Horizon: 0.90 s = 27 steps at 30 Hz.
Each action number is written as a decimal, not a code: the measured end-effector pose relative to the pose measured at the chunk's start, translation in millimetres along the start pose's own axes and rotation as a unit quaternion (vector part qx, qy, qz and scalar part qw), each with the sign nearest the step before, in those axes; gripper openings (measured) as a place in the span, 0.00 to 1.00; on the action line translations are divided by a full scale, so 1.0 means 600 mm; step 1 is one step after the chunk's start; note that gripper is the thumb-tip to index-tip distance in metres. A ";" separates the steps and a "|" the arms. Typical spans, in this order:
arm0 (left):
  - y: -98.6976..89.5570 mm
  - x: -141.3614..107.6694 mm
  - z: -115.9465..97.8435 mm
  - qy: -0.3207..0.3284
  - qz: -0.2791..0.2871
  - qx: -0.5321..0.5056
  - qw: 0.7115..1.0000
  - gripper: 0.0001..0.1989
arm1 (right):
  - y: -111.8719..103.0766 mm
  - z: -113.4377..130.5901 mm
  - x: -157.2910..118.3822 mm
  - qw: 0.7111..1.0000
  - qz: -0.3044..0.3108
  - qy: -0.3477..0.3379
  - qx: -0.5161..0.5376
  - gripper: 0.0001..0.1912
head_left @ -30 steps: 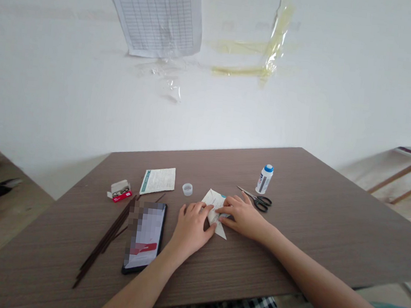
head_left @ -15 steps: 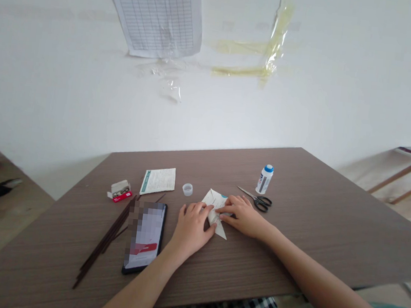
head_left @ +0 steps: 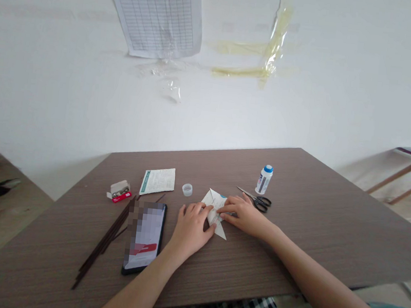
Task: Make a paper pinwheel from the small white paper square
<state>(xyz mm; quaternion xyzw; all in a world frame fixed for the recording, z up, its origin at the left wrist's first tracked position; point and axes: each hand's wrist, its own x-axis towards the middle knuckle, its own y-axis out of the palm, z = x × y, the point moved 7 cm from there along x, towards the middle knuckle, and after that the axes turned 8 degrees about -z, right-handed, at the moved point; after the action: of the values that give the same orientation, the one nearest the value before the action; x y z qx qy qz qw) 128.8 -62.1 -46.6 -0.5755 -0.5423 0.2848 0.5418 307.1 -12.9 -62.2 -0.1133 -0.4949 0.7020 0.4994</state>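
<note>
A small folded piece of white printed paper lies on the table, with a pointed flap toward me and a touch of blue near its far edge. My left hand rests on its left side, fingers spread and thumb near the lower flap. From the right, my right hand touches the paper with outstretched fingertips, thumb apart from the index finger. Both hands cover parts of the sheet. Just beyond my right hand are black-handled scissors, their blades pointing left.
A white bottle with a blue cap stands behind the scissors. A clear plastic ring, a printed packet, an opened small red-and-white box, dark thin sticks and a phone lie left. A wall borders the table's back.
My right hand has shifted slightly, its fingers a little more bent over the paper. My left hand and the paper stay in place.
</note>
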 end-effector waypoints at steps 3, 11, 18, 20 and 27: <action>0.001 0.000 0.001 0.000 -0.001 0.002 1.000 0.23 | 0.002 0.002 -0.001 1.000 0.007 -0.004 -0.009 0.13; -0.004 0.000 -0.004 -0.005 0.004 -0.002 1.000 0.23 | 0.006 0.005 -0.002 0.999 0.002 -0.006 -0.039 0.12; -0.005 0.000 -0.007 -0.006 0.013 0.010 1.000 0.23 | 0.004 0.010 -0.003 0.999 -0.005 -0.005 -0.051 0.11; -0.005 0.000 -0.007 -0.006 0.007 0.009 1.000 0.23 | 0.005 0.006 -0.003 0.999 -0.002 -0.003 -0.049 0.12; -0.007 -0.001 -0.008 -0.008 0.006 0.010 1.000 0.24 | 0.015 -0.017 0.004 1.000 -0.015 0.003 -0.007 0.25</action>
<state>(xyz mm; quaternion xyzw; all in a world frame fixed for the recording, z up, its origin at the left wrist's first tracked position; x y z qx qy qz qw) 131.5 -64.7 -41.5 -0.5708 -0.5403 0.2976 0.5420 307.2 -5.3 -73.6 -0.1115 -0.5000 0.6905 0.5107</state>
